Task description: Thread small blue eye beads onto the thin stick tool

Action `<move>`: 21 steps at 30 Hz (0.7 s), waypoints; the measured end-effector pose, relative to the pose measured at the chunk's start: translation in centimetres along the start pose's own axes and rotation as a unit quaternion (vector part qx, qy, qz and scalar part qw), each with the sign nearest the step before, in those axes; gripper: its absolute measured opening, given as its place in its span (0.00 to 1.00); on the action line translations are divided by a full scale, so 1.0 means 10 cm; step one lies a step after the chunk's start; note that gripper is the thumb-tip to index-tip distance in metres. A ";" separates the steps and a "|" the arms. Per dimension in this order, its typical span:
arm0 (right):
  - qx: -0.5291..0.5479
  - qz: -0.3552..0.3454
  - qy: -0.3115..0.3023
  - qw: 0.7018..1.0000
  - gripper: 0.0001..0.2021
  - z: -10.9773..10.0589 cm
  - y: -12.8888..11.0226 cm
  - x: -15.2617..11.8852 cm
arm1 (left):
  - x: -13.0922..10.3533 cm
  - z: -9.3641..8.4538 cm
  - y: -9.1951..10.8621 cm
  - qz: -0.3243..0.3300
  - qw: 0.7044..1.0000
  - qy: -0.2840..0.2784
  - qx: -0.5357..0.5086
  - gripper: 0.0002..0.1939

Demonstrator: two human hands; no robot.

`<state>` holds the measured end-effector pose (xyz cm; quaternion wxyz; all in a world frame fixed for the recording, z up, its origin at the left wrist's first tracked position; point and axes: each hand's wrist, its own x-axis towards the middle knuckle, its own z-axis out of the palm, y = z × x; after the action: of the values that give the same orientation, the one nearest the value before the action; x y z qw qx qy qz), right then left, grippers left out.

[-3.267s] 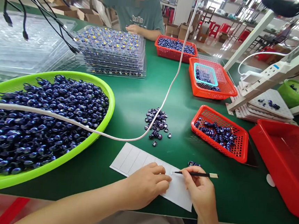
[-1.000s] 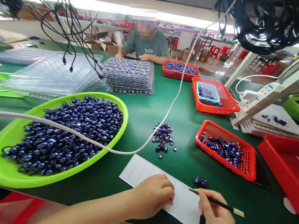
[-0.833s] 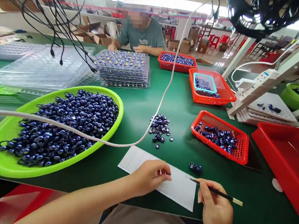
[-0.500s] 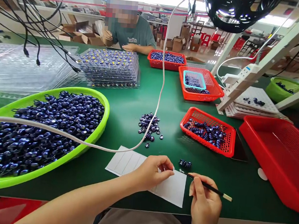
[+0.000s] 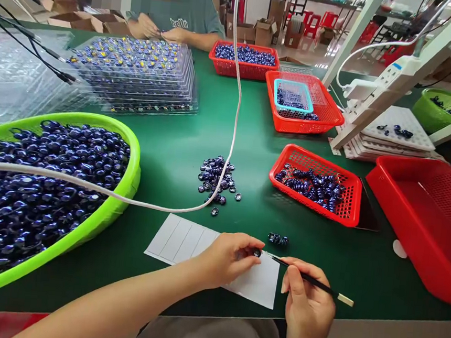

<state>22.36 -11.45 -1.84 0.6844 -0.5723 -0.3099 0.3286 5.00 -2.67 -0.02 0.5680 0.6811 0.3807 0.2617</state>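
Observation:
Above a white paper sheet, my left hand pinches a small dark blue piece between thumb and fingertips. My right hand is closed round a thin black brush-like tool, whose light tip points left, close to that piece. Whether the tip touches it I cannot tell. Just beyond my fingers lies a short row of dark blue pieces on the green table. Farther back, a loose pile of similar pieces sits partly under a white cable.
A large green basket full of blue pieces stands left. Right are a red basket with pieces and a red tray. Stacked clear trays stand behind. Across the table sits a person. The cable hangs down in front.
The view has shifted, so the table things appear higher and the left basket farther left. The piece in my left hand now shows its dark face. Across the table, the person's hands have come together.

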 end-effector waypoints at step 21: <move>-0.101 -0.072 -0.073 0.990 0.06 -0.08 0.08 -0.10 | 0.00 -0.02 0.02 0.052 0.998 -0.009 0.036 0.14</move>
<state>22.36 -12.64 -2.78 0.6202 -0.5898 -0.4306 0.2864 4.87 -2.55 0.26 0.5323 0.7222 0.3488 0.2709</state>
